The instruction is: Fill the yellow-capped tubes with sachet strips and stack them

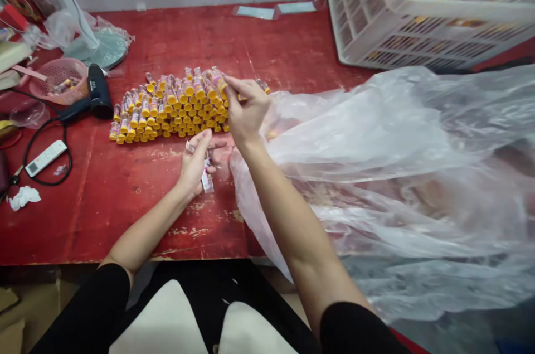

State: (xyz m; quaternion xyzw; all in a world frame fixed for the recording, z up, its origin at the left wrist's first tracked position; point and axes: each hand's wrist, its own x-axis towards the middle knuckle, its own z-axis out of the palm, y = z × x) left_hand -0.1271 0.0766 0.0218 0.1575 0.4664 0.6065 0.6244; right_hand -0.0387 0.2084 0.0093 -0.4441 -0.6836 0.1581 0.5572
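Observation:
Small tubes with yellow caps (179,106) lie stacked on the red table, caps facing me, with printed wrap around their bodies. At the upper right of the stack, my right hand (248,106) has thumb and fingers pinched on a yellow-capped tube (220,82). My left hand (195,164) is curled in front of the stack, around printed clear plastic sleeves (207,178) that stick out below its fingers. Another bit of printed film shows by the left thumb.
A large translucent plastic bag (376,136) spreads over the right side. Behind it stands a white crate (418,25) filled with similar tubes. To the left are a black hair dryer (99,92) with its cord, a pink basket (58,78) and a white remote control (45,159).

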